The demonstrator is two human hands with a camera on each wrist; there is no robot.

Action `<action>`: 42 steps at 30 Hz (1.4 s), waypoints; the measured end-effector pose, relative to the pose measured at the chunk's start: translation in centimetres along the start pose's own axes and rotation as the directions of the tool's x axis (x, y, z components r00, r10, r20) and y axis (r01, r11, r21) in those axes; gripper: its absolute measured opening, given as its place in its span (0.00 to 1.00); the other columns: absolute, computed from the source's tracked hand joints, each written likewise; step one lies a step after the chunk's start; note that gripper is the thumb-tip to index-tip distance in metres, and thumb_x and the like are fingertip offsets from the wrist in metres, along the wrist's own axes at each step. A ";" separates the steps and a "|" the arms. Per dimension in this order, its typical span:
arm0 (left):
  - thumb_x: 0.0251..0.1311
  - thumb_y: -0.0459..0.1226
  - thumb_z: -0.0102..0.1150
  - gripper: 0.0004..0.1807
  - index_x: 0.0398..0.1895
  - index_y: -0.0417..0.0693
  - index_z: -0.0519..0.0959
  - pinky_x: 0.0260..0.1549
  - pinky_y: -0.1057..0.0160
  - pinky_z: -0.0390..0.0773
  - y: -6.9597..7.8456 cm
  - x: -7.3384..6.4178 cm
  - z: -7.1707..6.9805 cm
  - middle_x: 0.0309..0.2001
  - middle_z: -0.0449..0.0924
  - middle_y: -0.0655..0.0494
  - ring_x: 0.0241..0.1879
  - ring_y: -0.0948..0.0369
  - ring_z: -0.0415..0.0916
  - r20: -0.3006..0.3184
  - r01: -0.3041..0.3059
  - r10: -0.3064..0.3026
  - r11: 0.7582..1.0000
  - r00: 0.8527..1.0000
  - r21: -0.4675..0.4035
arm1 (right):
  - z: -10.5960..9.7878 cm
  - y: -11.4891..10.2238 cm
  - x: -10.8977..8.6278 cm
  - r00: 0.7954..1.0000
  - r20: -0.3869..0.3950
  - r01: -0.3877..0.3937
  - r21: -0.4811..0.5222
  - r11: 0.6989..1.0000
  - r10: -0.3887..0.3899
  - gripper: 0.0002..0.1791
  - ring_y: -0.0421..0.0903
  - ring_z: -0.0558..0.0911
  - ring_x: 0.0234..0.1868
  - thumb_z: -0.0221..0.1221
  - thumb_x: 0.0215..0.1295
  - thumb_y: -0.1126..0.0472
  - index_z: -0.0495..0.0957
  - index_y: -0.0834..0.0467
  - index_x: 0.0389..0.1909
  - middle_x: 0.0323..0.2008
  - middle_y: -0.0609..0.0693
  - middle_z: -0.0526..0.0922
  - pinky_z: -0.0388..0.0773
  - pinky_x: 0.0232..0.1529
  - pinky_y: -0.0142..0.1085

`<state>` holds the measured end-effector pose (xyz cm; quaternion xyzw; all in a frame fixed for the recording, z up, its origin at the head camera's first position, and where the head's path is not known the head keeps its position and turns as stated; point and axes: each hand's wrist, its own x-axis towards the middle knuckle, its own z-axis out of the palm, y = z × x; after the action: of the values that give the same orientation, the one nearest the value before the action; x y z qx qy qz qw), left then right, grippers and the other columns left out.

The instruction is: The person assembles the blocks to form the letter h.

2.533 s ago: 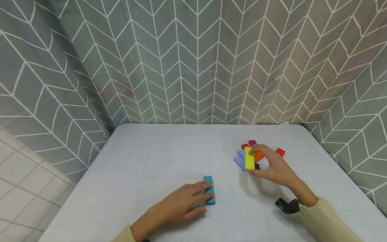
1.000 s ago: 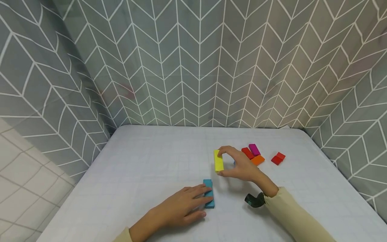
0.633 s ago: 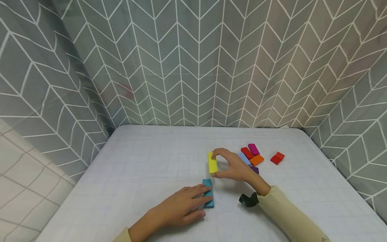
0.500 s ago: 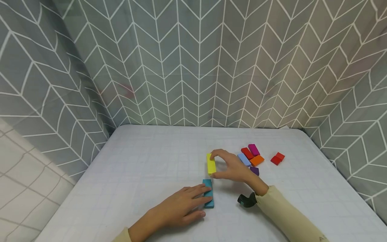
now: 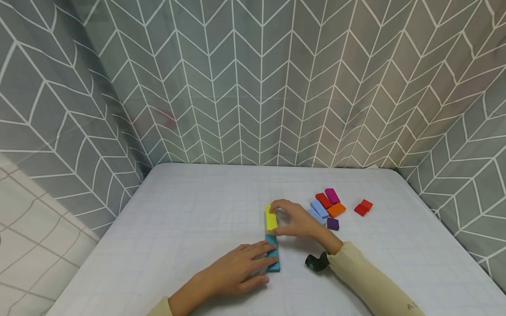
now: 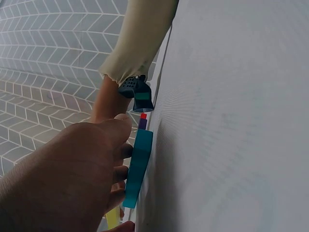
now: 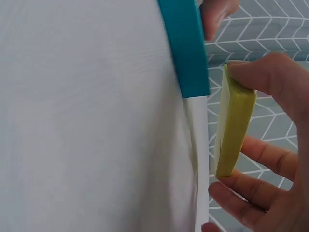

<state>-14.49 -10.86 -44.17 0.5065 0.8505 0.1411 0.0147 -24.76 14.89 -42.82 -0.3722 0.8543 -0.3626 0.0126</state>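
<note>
My right hand (image 5: 298, 221) pinches a yellow block (image 5: 271, 220) by its two ends, thumb on one and fingers on the other. In the right wrist view the yellow block (image 7: 235, 128) hangs above the table, a gap separating it from the teal block (image 7: 187, 53). My left hand (image 5: 235, 270) rests beside the teal block (image 5: 273, 267), its extended fingers lying across the top. From the left wrist, the side of the teal block (image 6: 139, 166) shows on the table. Seen from the head, the yellow block is just beyond the teal block's far end, roughly in line with it.
On the right lie a magenta block (image 5: 332, 195), a red block (image 5: 323, 200), an orange block (image 5: 337, 210), light blue blocks (image 5: 319, 208), a purple block (image 5: 333, 224) and two small red pieces (image 5: 363, 207). Patterned curtains (image 5: 258, 87) surround the white-covered table (image 5: 189, 206).
My right hand has carried the yellow block left from the loose blocks, then nearer and lower toward the teal block's far end. My left hand has stayed on the teal block.
</note>
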 end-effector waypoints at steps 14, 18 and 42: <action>0.82 0.55 0.41 0.30 0.79 0.54 0.67 0.66 0.47 0.69 -0.1 0.0 0.0 0.80 0.56 0.56 0.78 0.58 0.53 -0.014 -0.014 0.014 1.000 1.000 0.009 | 0.4 0.5 0.1 0.998 0.018 -0.052 0.000 0.999 0.052 0.27 0.58 0.74 0.67 0.76 0.59 0.50 0.79 0.55 0.54 0.64 0.54 0.79 0.67 0.68 0.60; 0.83 0.54 0.41 0.29 0.79 0.54 0.66 0.66 0.47 0.70 -0.1 0.0 0.0 0.80 0.56 0.55 0.78 0.57 0.54 -0.019 -0.018 0.019 1.000 1.000 0.018 | 0.5 0.6 0.2 0.998 0.024 -0.060 0.001 0.998 0.060 0.27 0.58 0.74 0.67 0.76 0.59 0.49 0.79 0.55 0.54 0.64 0.54 0.79 0.66 0.68 0.60; 0.82 0.55 0.41 0.30 0.80 0.54 0.66 0.66 0.47 0.69 -0.3 0.0 0.1 0.81 0.56 0.56 0.78 0.58 0.53 -0.014 -0.013 0.013 1.000 1.000 0.003 | 0.4 0.4 0.1 0.996 0.044 -0.082 -0.012 0.997 0.082 0.26 0.58 0.73 0.68 0.75 0.60 0.49 0.79 0.55 0.55 0.65 0.55 0.78 0.65 0.69 0.59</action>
<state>-14.71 -10.96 -44.35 0.5109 0.8475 0.1435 0.0070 -24.94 14.76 -43.37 -0.3449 0.8702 -0.3491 0.0445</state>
